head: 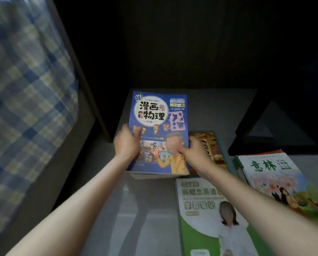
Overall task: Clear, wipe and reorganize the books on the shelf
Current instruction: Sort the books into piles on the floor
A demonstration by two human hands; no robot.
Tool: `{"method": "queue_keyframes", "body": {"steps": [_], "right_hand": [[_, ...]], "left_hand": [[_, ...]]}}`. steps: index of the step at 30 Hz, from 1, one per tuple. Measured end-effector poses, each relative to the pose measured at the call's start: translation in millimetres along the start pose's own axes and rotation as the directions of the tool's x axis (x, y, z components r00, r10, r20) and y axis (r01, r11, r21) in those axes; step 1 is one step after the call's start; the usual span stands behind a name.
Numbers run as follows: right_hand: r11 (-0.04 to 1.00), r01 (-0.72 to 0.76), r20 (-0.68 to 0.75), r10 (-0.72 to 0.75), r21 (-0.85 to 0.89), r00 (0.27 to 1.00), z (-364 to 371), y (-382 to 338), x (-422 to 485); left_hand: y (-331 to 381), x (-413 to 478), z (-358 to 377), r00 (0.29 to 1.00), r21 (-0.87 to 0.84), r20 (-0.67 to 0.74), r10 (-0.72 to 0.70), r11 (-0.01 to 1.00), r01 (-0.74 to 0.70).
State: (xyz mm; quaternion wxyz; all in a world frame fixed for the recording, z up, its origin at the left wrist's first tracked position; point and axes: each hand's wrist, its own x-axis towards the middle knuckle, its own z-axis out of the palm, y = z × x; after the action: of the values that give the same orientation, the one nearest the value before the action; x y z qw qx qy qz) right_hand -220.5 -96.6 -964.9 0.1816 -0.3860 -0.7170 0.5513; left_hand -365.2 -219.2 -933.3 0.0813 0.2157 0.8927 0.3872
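Books lie flat rather than standing. Nearest me is a green-and-white paperback with a figure in white on its cover (209,209). Just beyond it, to the right, is a pale magazine with green brush lettering (268,174), resting on others.

Past these, two bare arms reach in. The left hand (127,143) clasps the left edge of a stack of thin paperbacks (150,175); its fingers look curled round the side, though blur hides the detail. The right hand (195,150) grips the right edge, thumb pressed on the cover. Topmost is a glossy blue comic book with a cartoon man in a yellow jacket (160,115). An orange-and-yellow book (211,145) lies just beside the stack, partly under the right wrist.

All of this rests on a smooth grey surface (219,111), which I take for the shelf board, at the mouth of a dark recess (173,43). A black frame (256,126) stands to the right and a blue-and-yellow checked cloth (25,89) hangs on the left.

I cannot tell whether the stack is being lifted or set down. Either way, the thin, slick covers will probably slide. I'd squeeze inward evenly from both sides, keep the pile level with fingers underneath, and square the near edges against the board. The right wrist should clear the orange-and-yellow book so it isn't dragged along.
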Motion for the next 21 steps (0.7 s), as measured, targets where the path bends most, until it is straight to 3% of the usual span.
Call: {"method": "queue_keyframes", "body": {"steps": [3,6,12,14,16,19,21], "right_hand": [[0.977,-0.05,-0.016,0.048,-0.206,0.999,27,-1,43],[0.84,-0.119,-0.003,0.139,-0.529,0.99,31,6,68],[0.721,-0.112,0.083,0.229,-0.684,0.97,20,4,86],[0.577,-0.114,0.057,0.269,-0.809,0.961,22,-18,85],[0.424,-0.025,0.064,0.195,-0.905,0.979,26,-43,69],[0.432,0.04,0.115,0.149,-0.901,0.982,18,-82,30],[0.482,0.012,0.102,0.161,-0.876,0.982,6,-107,2]], "left_hand": [[-22,33,12,0.992,0.107,0.11,-0.069,0.993,0.058],[-40,43,30,0.964,0.236,0.265,0.014,0.969,-0.079],[-65,38,60,0.941,0.227,0.284,0.182,0.941,-0.251],[-62,43,59,0.933,0.271,0.343,0.11,0.939,-0.21],[-49,48,53,0.876,0.391,0.479,-0.052,0.906,-0.16],[-10,49,24,0.814,0.566,0.524,-0.25,0.816,-0.114],[17,33,-2,0.839,0.494,0.484,-0.251,0.869,-0.025]]}}
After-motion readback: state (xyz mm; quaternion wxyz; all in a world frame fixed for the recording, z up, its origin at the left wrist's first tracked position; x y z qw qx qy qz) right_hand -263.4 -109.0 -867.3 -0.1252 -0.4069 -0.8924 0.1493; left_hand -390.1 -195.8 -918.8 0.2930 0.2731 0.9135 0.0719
